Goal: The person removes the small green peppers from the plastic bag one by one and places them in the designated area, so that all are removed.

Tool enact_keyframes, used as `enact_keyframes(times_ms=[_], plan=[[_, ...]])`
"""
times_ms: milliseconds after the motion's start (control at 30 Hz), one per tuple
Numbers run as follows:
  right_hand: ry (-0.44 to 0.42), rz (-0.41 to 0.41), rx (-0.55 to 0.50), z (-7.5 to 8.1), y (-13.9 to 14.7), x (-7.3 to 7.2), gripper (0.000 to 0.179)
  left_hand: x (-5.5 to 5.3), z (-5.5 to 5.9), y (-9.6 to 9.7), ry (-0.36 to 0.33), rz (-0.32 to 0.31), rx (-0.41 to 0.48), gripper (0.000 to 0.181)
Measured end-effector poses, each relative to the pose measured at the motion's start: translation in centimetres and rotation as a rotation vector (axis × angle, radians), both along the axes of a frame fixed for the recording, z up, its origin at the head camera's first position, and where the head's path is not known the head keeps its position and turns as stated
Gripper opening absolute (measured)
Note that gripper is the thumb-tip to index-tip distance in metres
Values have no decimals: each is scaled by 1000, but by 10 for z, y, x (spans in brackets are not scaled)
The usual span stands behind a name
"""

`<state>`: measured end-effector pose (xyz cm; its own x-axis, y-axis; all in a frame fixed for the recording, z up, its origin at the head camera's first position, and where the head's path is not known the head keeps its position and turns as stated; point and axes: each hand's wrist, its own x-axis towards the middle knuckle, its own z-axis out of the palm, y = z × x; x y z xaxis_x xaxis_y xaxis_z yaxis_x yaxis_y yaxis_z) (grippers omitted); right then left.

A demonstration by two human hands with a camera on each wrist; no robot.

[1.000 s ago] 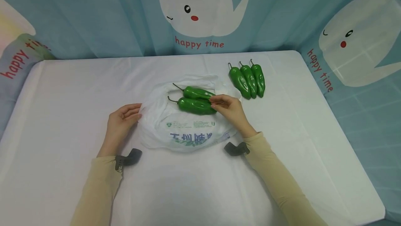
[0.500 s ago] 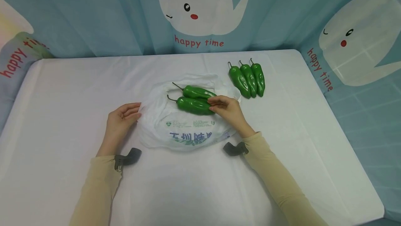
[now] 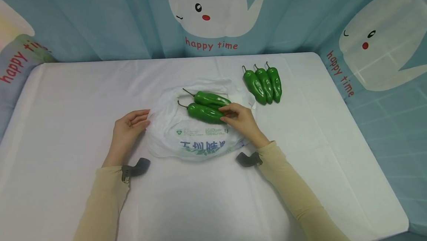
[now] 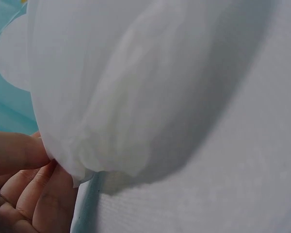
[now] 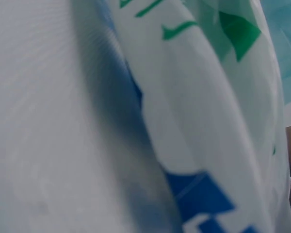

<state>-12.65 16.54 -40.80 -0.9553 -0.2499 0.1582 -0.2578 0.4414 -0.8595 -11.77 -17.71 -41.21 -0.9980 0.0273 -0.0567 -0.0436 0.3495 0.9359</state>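
A white plastic bag (image 3: 163, 141) with blue and green print lies spread at mid-table. Two green peppers, a nearer one (image 3: 204, 113) and a farther one (image 3: 211, 99), lie side by side in its opening, stems to the left. My right hand (image 3: 243, 122) grips the nearer pepper by its tip end; the fingers cover that tip. At the bag's left edge, my left hand (image 3: 128, 131) pinches the plastic between thumb and fingers, as the left wrist view shows at the hand (image 4: 31, 184). Printed bag plastic (image 5: 194, 107) hides most of the right hand in the right wrist view.
Three more green peppers (image 3: 262, 85) lie in a row at the back right, stems pointing away. A white cloth (image 3: 197, 200) covers the table. Behind it and at the sides hangs a blue curtain (image 3: 126, 18) with whale prints.
My right hand has shifted slightly left along the nearer pepper, whose tip end has dipped a little toward me. My left hand keeps its place at the bag's edge.
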Motion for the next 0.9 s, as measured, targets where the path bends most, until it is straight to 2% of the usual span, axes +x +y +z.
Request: enact_keyframes(times_ms=[300,667,900], plan=[[-64,35,44,0,-1,1,30,0,-1,0,7,-2,8,38],[-72,53,38,-1,-1,1,32,0,-2,0,10,1,12,37],[-79,48,18,0,-2,1,32,0,-2,0,10,-3,-25,37]])
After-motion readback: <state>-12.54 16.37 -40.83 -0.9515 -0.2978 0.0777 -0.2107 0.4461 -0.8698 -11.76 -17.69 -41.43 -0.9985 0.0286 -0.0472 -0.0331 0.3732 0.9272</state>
